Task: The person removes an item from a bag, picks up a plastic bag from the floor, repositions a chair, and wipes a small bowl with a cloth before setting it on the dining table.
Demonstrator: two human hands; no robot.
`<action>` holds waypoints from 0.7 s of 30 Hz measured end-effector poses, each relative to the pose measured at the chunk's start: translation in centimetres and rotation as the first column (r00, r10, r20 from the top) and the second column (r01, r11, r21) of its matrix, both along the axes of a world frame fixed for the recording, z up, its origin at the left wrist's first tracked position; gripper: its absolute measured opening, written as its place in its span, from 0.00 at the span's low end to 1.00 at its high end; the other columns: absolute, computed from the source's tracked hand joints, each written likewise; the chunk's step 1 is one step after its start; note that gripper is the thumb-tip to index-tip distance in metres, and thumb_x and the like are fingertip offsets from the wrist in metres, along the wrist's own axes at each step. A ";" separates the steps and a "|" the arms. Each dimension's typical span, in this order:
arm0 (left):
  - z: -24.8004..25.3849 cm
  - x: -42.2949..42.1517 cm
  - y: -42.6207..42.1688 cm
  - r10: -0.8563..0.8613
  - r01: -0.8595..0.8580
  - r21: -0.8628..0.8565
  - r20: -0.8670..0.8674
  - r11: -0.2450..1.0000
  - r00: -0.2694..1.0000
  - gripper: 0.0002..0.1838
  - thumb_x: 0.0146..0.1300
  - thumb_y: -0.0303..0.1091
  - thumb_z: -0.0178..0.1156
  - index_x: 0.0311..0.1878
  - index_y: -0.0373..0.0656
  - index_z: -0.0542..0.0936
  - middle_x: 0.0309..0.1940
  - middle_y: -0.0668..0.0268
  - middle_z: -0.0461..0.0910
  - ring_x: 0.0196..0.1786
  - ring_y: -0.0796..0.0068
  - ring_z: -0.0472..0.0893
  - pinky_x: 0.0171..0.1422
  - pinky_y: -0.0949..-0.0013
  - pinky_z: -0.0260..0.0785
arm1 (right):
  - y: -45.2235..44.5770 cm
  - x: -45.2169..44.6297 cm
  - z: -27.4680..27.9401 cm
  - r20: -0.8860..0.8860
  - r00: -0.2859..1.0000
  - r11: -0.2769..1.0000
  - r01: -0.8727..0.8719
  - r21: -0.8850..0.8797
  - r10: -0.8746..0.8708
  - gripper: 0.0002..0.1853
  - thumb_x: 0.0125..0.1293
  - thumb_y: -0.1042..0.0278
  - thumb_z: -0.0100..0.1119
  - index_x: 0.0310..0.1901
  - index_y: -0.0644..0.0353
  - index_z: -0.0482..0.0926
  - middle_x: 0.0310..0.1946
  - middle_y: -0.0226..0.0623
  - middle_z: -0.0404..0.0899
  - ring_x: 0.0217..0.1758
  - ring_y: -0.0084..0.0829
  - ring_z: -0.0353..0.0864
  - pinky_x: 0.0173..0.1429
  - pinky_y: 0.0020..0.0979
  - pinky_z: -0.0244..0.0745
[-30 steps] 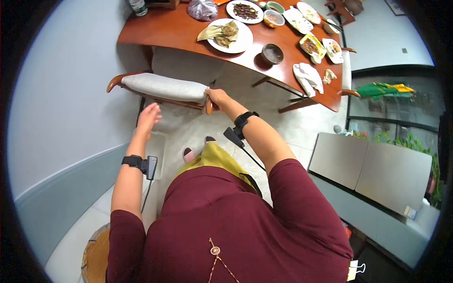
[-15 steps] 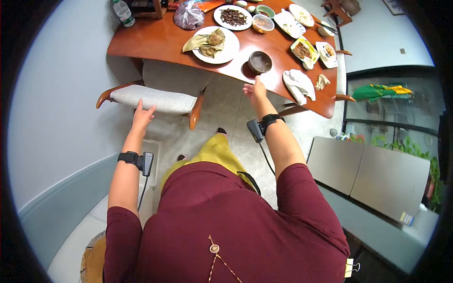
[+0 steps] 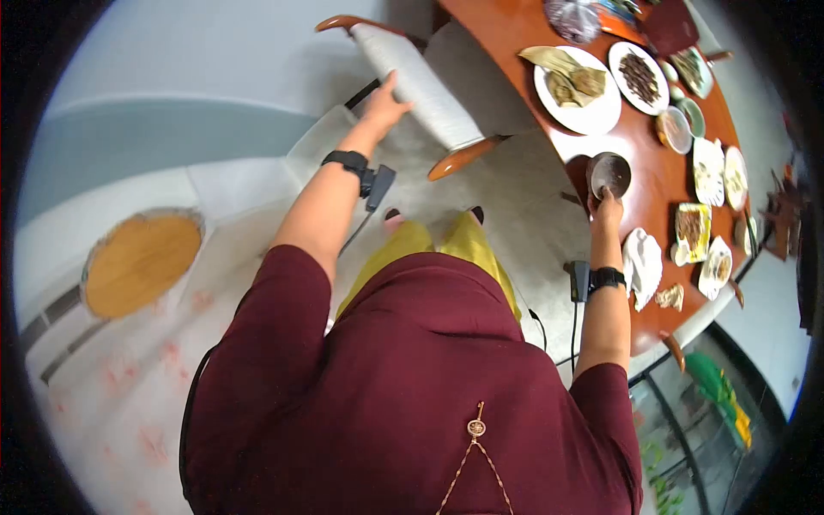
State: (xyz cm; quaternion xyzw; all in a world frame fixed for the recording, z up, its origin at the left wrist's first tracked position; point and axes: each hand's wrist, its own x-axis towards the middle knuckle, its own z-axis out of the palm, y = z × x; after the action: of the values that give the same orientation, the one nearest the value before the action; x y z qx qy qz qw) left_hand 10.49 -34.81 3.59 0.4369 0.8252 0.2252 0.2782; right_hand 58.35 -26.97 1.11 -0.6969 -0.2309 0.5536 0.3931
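Note:
My right hand (image 3: 608,212) grips the near rim of a dark brown bowl (image 3: 613,168), thumb over its inside and fingers at its outer side. The bowl is at the near edge of the red-brown wooden table (image 3: 642,215); I cannot tell whether it is lifted off. My left hand (image 3: 383,113) has its thumb and forefinger spread, with the fingertips over the edge of the pale padded chair back (image 3: 421,86). Whether they touch the padding I cannot tell. A white plate with opened leaf wraps (image 3: 592,116) lies just beyond the bowl.
On the table are a plate of dark pieces (image 3: 639,79), several other dishes, a white cloth (image 3: 641,262) and a clear bag (image 3: 573,19). A round wooden slab (image 3: 144,262) lies to the left. Grey floor (image 3: 532,223) shows between chair and table.
My view and body have turned left, so the table now appears at right. My right hand, beside the bowl before, now holds its rim. My left hand remains by the chair back.

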 end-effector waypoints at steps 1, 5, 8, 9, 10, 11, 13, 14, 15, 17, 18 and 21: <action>0.0 0.7 -0.6 0.050 -0.050 0.015 0.029 0.999 0.998 0.43 0.50 0.38 0.65 0.68 0.49 0.55 0.50 0.50 0.71 0.49 0.58 0.74 0.54 0.63 0.66 | -0.5 -0.5 0.1 0.032 0.999 0.999 -0.034 0.015 0.034 0.11 0.61 0.68 0.52 0.42 0.66 0.71 0.32 0.39 0.76 0.27 0.31 0.77 0.25 0.26 0.73; -1.5 2.1 -3.4 0.122 -0.149 0.063 0.319 0.987 0.940 0.40 0.55 0.40 0.63 0.69 0.48 0.54 0.52 0.54 0.69 0.43 0.68 0.76 0.48 0.68 0.68 | -2.5 -1.3 -0.3 0.131 0.967 0.968 -0.231 0.095 0.217 0.16 0.63 0.60 0.51 0.44 0.66 0.72 0.30 0.38 0.76 0.26 0.28 0.75 0.22 0.26 0.69; -0.1 4.0 -5.9 0.216 -0.184 -0.114 0.541 0.976 0.813 0.39 0.57 0.44 0.60 0.67 0.40 0.55 0.53 0.57 0.71 0.43 0.72 0.77 0.47 0.71 0.68 | -3.9 -2.7 1.0 0.306 0.892 0.932 -0.360 0.039 0.332 0.18 0.64 0.59 0.51 0.44 0.69 0.73 0.28 0.39 0.75 0.21 0.27 0.73 0.21 0.27 0.69; 0.2 4.1 -7.0 0.217 -0.169 -0.137 0.584 0.976 0.782 0.38 0.58 0.45 0.59 0.67 0.41 0.56 0.52 0.57 0.72 0.44 0.71 0.77 0.48 0.71 0.68 | -4.6 -3.7 1.3 0.215 0.944 0.958 -0.272 0.085 0.249 0.17 0.64 0.61 0.50 0.45 0.69 0.74 0.26 0.39 0.76 0.19 0.27 0.73 0.20 0.27 0.69; 0.1 4.0 -8.3 0.210 -0.141 -0.160 0.594 0.977 0.777 0.36 0.58 0.46 0.59 0.66 0.41 0.58 0.51 0.58 0.73 0.44 0.71 0.77 0.48 0.70 0.68 | -5.2 -4.0 1.4 0.262 0.924 0.951 -0.303 0.063 0.277 0.16 0.64 0.62 0.51 0.46 0.67 0.74 0.25 0.39 0.76 0.18 0.28 0.73 0.21 0.28 0.69; -0.2 3.9 -9.4 0.198 -0.108 -0.183 0.604 0.977 0.772 0.35 0.59 0.46 0.58 0.65 0.41 0.59 0.50 0.59 0.74 0.44 0.71 0.77 0.49 0.70 0.68 | -6.0 -4.9 2.8 0.292 0.916 0.952 -0.301 0.051 0.274 0.16 0.64 0.62 0.51 0.45 0.67 0.74 0.25 0.39 0.77 0.18 0.28 0.73 0.21 0.28 0.70; -0.7 3.4 -11.6 0.163 -0.031 -0.217 0.622 0.976 0.766 0.32 0.60 0.46 0.56 0.64 0.41 0.62 0.48 0.61 0.75 0.44 0.72 0.77 0.49 0.71 0.67 | -7.7 -5.8 3.8 0.336 0.899 0.948 -0.313 0.049 0.279 0.13 0.61 0.65 0.51 0.40 0.67 0.73 0.23 0.37 0.75 0.18 0.27 0.73 0.21 0.28 0.69; -0.9 3.1 -12.8 0.157 -0.014 -0.227 0.626 0.974 0.764 0.31 0.60 0.46 0.56 0.63 0.41 0.63 0.48 0.62 0.75 0.44 0.73 0.77 0.48 0.72 0.67 | -7.9 -5.1 0.9 0.363 0.886 0.942 -0.331 0.054 0.291 0.11 0.61 0.67 0.51 0.37 0.67 0.73 0.22 0.39 0.75 0.16 0.28 0.73 0.20 0.28 0.69; -1.4 3.0 -13.9 0.154 0.001 -0.239 0.631 0.971 0.761 0.30 0.61 0.46 0.56 0.63 0.42 0.64 0.48 0.63 0.75 0.44 0.74 0.77 0.48 0.72 0.67 | -9.4 -6.1 3.1 0.238 0.941 0.959 -0.268 0.088 0.241 0.09 0.60 0.68 0.51 0.35 0.67 0.72 0.21 0.40 0.75 0.16 0.29 0.74 0.20 0.28 0.69; -0.7 3.3 -15.7 0.136 0.039 -0.256 0.630 0.966 0.765 0.30 0.60 0.46 0.56 0.62 0.40 0.65 0.48 0.63 0.75 0.41 0.76 0.77 0.46 0.73 0.66 | -10.4 -4.8 -0.8 0.334 0.889 0.921 -0.370 0.121 0.313 0.09 0.57 0.69 0.51 0.34 0.68 0.72 0.20 0.40 0.74 0.16 0.31 0.75 0.20 0.30 0.70; -0.5 3.7 -16.2 0.110 0.063 -0.241 0.640 0.968 0.760 0.30 0.60 0.46 0.56 0.62 0.40 0.65 0.48 0.63 0.75 0.41 0.76 0.77 0.46 0.73 0.66 | -11.9 -5.8 2.5 0.233 0.925 0.944 -0.322 0.066 0.300 0.09 0.56 0.70 0.50 0.35 0.68 0.71 0.22 0.40 0.75 0.17 0.30 0.75 0.21 0.30 0.71; 0.5 4.6 -17.9 0.071 0.153 -0.299 0.622 0.942 0.780 0.29 0.61 0.46 0.55 0.62 0.41 0.65 0.48 0.64 0.75 0.41 0.76 0.77 0.46 0.74 0.66 | -15.6 -6.2 4.7 0.130 0.962 0.965 -0.250 0.081 0.239 0.10 0.58 0.72 0.46 0.37 0.70 0.72 0.22 0.41 0.76 0.18 0.32 0.76 0.20 0.32 0.71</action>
State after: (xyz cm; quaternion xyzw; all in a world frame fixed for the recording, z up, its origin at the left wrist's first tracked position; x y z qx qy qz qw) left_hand 15.10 -52.69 4.07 0.3019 0.7022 0.2082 0.6103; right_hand 52.19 -42.55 5.80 -0.6748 -0.3648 0.5436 0.3406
